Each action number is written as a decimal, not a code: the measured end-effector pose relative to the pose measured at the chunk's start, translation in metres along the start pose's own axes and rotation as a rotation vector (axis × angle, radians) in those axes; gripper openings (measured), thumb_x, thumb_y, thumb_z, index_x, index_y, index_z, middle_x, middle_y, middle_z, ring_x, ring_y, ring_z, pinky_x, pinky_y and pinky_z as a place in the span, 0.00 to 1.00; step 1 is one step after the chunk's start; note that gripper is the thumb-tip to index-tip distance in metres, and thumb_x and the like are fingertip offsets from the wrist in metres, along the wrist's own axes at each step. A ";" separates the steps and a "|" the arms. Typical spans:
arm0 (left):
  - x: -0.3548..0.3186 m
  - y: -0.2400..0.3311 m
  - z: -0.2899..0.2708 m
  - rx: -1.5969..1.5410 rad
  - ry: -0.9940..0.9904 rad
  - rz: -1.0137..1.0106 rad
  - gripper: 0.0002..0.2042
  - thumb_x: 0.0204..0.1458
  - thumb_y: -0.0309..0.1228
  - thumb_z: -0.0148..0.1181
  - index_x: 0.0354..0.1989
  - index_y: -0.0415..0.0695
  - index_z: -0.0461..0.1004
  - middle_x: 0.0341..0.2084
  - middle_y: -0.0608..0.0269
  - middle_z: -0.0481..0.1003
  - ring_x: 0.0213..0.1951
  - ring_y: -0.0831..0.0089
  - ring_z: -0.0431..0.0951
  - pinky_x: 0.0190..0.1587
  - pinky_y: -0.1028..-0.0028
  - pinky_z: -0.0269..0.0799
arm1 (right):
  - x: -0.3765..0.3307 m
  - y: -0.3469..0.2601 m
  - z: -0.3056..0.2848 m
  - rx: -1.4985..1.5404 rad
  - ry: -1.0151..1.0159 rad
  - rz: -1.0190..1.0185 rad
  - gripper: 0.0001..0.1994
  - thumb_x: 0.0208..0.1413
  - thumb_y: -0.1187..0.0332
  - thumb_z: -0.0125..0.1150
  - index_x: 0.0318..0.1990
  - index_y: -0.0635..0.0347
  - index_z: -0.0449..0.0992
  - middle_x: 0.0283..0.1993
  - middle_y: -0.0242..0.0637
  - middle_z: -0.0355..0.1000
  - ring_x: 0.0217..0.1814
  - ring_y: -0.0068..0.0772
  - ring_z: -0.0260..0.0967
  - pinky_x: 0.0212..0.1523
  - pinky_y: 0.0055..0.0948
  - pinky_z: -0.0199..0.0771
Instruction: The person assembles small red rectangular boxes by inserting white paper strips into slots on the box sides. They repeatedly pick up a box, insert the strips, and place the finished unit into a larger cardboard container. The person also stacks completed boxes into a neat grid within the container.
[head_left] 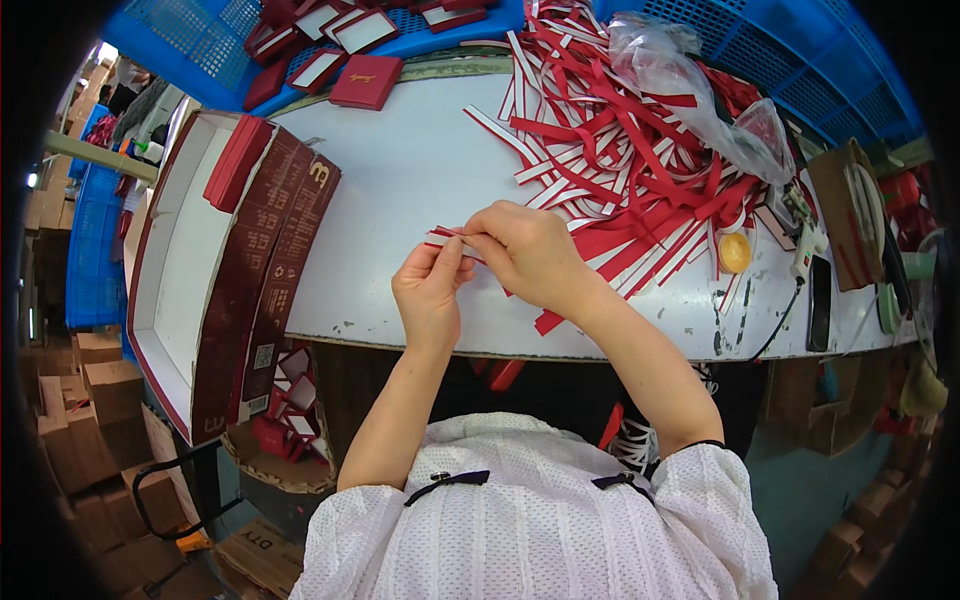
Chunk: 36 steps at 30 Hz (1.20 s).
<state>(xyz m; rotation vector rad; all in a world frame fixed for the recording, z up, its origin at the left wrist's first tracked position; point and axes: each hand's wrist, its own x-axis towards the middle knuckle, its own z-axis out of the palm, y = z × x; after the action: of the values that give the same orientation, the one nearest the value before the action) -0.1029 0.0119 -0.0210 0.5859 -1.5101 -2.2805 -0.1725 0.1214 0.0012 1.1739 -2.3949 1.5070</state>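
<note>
Over the middle of the white table, my left hand (429,285) pinches a short red-and-white ribbon strip (437,238) between thumb and fingers. My right hand (528,252) closes on the same strip from the right, its fingertips touching those of the left. Most of the strip is hidden by the fingers. Just beyond and to the right of my hands spreads a large tangled pile of red-and-white ribbon strips (640,235). A loose red ribbon end lies below my right wrist.
On the left stands an open dark red carton (275,235) with a red box (238,160) inside. Small red boxes (366,82) and a blue crate (190,45) sit at the far left. Clear plastic bags (690,95), a yellow round tub (734,253) and a black phone (819,303) are at right.
</note>
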 end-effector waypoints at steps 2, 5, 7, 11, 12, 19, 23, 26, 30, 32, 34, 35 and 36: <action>-0.001 0.000 -0.003 -0.040 -0.025 0.035 0.04 0.49 0.26 0.51 0.28 0.39 0.71 0.23 0.66 0.71 0.24 0.83 0.69 0.28 0.82 0.65 | -0.002 -0.002 0.001 0.004 0.001 -0.013 0.03 0.43 0.71 0.54 0.27 0.60 0.70 0.25 0.36 0.69 0.24 0.39 0.67 0.23 0.32 0.66; -0.003 0.004 -0.004 -0.117 -0.039 0.151 0.03 0.50 0.25 0.49 0.30 0.39 0.69 0.24 0.65 0.71 0.24 0.82 0.69 0.28 0.81 0.65 | -0.006 0.001 0.004 -0.002 0.023 0.003 0.06 0.42 0.70 0.55 0.29 0.60 0.70 0.25 0.37 0.68 0.25 0.39 0.68 0.24 0.32 0.66; -0.001 0.005 -0.007 -0.149 0.024 0.216 0.03 0.51 0.24 0.48 0.31 0.39 0.68 0.24 0.65 0.70 0.24 0.82 0.68 0.28 0.81 0.65 | -0.012 0.002 0.002 -0.032 -0.082 0.080 0.06 0.42 0.71 0.55 0.29 0.60 0.69 0.24 0.38 0.68 0.25 0.40 0.68 0.24 0.32 0.66; 0.011 0.013 -0.029 -0.215 0.142 0.325 0.03 0.51 0.24 0.48 0.31 0.40 0.67 0.23 0.66 0.69 0.24 0.81 0.68 0.28 0.81 0.65 | -0.022 0.010 0.004 -0.184 -0.091 0.112 0.07 0.39 0.73 0.56 0.29 0.61 0.68 0.25 0.38 0.67 0.26 0.40 0.67 0.24 0.32 0.65; 0.012 0.017 -0.034 -0.230 0.162 0.320 0.02 0.51 0.25 0.48 0.30 0.41 0.66 0.23 0.67 0.68 0.24 0.81 0.67 0.29 0.82 0.65 | -0.025 0.011 0.003 -0.234 -0.091 0.124 0.07 0.39 0.74 0.56 0.29 0.61 0.68 0.25 0.38 0.67 0.26 0.41 0.67 0.25 0.33 0.65; 0.020 0.021 -0.082 -0.305 0.283 0.281 0.03 0.52 0.28 0.47 0.28 0.43 0.64 0.22 0.68 0.65 0.26 0.82 0.65 0.28 0.84 0.64 | -0.040 0.026 -0.012 -0.372 -0.117 0.135 0.07 0.36 0.76 0.55 0.27 0.62 0.69 0.22 0.38 0.67 0.23 0.38 0.66 0.24 0.31 0.66; 0.019 0.014 -0.095 -0.322 0.309 0.217 0.03 0.51 0.27 0.49 0.29 0.42 0.65 0.23 0.68 0.66 0.25 0.82 0.66 0.28 0.84 0.64 | -0.024 0.027 -0.052 -0.029 -0.349 0.319 0.06 0.36 0.76 0.57 0.26 0.66 0.70 0.18 0.36 0.67 0.19 0.27 0.63 0.22 0.25 0.63; 0.021 0.005 -0.101 -0.311 0.306 0.140 0.03 0.50 0.26 0.50 0.29 0.42 0.65 0.22 0.68 0.67 0.24 0.82 0.66 0.27 0.84 0.65 | -0.012 0.028 -0.077 0.304 -0.525 0.577 0.04 0.35 0.77 0.57 0.20 0.67 0.69 0.14 0.29 0.62 0.15 0.15 0.53 0.16 0.19 0.53; 0.021 0.005 -0.098 -0.338 0.332 0.089 0.03 0.50 0.26 0.50 0.29 0.42 0.65 0.22 0.68 0.67 0.23 0.82 0.66 0.25 0.85 0.65 | -0.012 0.047 -0.087 0.427 -0.657 0.657 0.09 0.36 0.78 0.60 0.28 0.68 0.68 0.19 0.26 0.64 0.20 0.12 0.57 0.20 0.15 0.55; 0.020 0.006 -0.098 -0.338 0.343 0.077 0.02 0.50 0.26 0.50 0.28 0.42 0.65 0.22 0.68 0.67 0.23 0.82 0.66 0.25 0.85 0.65 | -0.014 0.045 -0.089 0.420 -0.658 0.666 0.09 0.36 0.79 0.59 0.29 0.67 0.68 0.19 0.26 0.65 0.20 0.11 0.57 0.20 0.15 0.55; 0.019 0.008 -0.099 -0.335 0.365 0.062 0.03 0.49 0.26 0.51 0.27 0.42 0.65 0.21 0.68 0.67 0.23 0.82 0.66 0.24 0.84 0.64 | -0.015 0.042 -0.088 0.413 -0.698 0.678 0.10 0.36 0.79 0.58 0.30 0.67 0.68 0.19 0.26 0.64 0.19 0.11 0.56 0.20 0.15 0.55; 0.018 0.009 -0.099 -0.335 0.376 0.055 0.03 0.48 0.26 0.52 0.26 0.42 0.66 0.21 0.68 0.67 0.22 0.82 0.66 0.23 0.84 0.64 | -0.016 0.041 -0.089 0.408 -0.733 0.689 0.10 0.36 0.79 0.58 0.31 0.67 0.68 0.18 0.25 0.64 0.18 0.11 0.55 0.20 0.15 0.55; 0.016 0.008 -0.098 -0.350 0.356 0.037 0.03 0.48 0.26 0.52 0.26 0.42 0.66 0.21 0.68 0.67 0.22 0.82 0.66 0.23 0.85 0.63 | -0.018 0.040 -0.091 0.402 -0.770 0.700 0.11 0.36 0.80 0.57 0.31 0.67 0.68 0.18 0.25 0.64 0.18 0.12 0.55 0.20 0.15 0.55</action>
<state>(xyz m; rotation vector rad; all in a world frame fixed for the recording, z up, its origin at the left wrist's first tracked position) -0.0662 -0.0757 -0.0507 0.7979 -0.9237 -2.1941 -0.2135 0.2127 0.0104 1.2051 -3.3895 2.0939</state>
